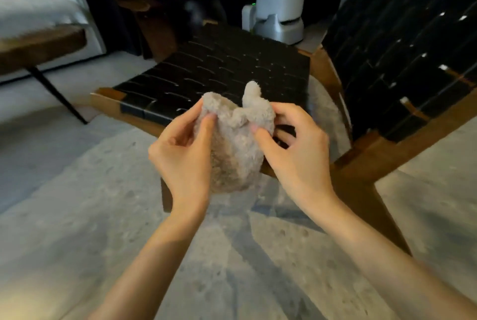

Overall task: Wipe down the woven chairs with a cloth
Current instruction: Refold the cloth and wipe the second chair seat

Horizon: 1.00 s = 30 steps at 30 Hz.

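Note:
A fluffy beige cloth (236, 149) hangs bunched between my two hands, just in front of the near edge of a woven chair. My left hand (180, 149) pinches its left edge with thumb and fingers. My right hand (291, 149) pinches its right side, thumb on the front. The chair has a black woven seat (219, 71), a black woven backrest (402, 48) rising at the right, and a brown wooden frame (371, 154). The cloth is held in the air above the seat's front rail, not touching the weave.
A dark wooden bench (38, 45) with thin black legs stands at the left, a white cushion behind it. A white appliance (281, 9) stands on the floor behind the chair. Grey speckled floor (103, 203) spreads around me.

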Each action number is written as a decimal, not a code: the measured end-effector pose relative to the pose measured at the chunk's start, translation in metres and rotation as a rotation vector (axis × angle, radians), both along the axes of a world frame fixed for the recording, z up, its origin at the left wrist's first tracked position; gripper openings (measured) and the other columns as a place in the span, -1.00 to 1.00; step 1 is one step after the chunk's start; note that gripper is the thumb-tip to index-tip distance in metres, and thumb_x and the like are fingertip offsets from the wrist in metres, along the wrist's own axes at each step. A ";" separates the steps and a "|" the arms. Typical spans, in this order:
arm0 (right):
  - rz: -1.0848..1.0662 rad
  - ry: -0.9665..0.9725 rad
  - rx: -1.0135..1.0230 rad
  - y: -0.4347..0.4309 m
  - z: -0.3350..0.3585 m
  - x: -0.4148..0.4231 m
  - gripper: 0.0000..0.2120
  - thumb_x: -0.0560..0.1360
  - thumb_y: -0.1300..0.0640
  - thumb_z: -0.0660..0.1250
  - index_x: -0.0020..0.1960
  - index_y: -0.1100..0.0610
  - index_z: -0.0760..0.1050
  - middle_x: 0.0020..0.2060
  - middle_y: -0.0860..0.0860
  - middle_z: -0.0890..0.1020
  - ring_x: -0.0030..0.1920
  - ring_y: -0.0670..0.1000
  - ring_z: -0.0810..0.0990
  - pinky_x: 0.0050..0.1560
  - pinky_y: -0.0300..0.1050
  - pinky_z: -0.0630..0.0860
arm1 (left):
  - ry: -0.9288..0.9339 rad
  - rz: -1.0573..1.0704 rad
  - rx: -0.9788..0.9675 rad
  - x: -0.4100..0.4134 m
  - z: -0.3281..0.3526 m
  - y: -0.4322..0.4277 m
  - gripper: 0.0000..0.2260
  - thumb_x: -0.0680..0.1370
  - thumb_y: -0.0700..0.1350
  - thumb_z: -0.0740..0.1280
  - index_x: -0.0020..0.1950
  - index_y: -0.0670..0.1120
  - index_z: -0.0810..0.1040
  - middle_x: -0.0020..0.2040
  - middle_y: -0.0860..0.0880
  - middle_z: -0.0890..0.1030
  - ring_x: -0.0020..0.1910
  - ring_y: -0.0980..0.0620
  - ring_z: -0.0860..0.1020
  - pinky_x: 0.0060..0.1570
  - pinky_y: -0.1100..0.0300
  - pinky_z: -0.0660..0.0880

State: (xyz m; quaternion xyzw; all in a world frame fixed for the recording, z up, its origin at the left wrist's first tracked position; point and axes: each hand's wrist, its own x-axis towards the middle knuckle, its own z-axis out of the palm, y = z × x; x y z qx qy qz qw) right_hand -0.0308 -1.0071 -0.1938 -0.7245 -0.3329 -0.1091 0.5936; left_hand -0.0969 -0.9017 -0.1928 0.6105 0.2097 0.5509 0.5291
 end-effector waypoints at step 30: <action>0.043 -0.167 -0.380 0.151 -0.101 -0.059 -0.69 0.45 0.14 0.37 0.18 0.00 0.47 0.04 -0.09 0.60 0.01 -0.17 0.52 -0.03 -0.46 0.43 | 0.331 0.033 0.204 -0.071 -0.110 0.160 -0.86 0.54 -0.24 0.31 -0.01 -0.01 0.54 -0.05 0.09 0.58 -0.07 0.15 0.53 -0.06 0.33 0.45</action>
